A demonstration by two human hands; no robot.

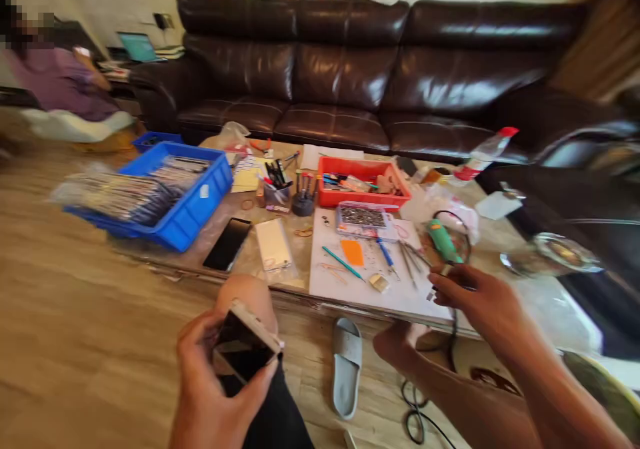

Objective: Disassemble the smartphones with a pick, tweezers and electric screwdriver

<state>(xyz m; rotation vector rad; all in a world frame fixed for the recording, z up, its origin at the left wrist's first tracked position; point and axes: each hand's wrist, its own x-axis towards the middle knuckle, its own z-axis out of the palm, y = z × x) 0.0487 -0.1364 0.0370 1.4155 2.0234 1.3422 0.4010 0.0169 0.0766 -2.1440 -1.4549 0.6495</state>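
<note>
My left hand (205, 376) is closed around the edges of a smartphone-like device (247, 339), held tilted above my knee. Its dark glossy face and pale edge show. Over the right part of the table, my right hand (473, 289) has its thumb and fingers pinched together; what is between them is too blurred to make out. Thin metal tweezers (411, 262) lie just left of those fingertips. Behind them is a green-handled tool (443, 239) with a dark cord. On the white work sheet (327, 286) are a teal pen-like tool (344, 264), a blue-handled tool (386, 254) and an orange piece (353, 252).
A blue bin (187, 226) of bagged flat pieces stands at the table's left end. Nearby lie a black phone (227, 244) and a white boxlike pack (273, 244). A red tray (327, 197), screw box (363, 217) and bottle (483, 156) stand farther back. A person (63, 82) sits far left.
</note>
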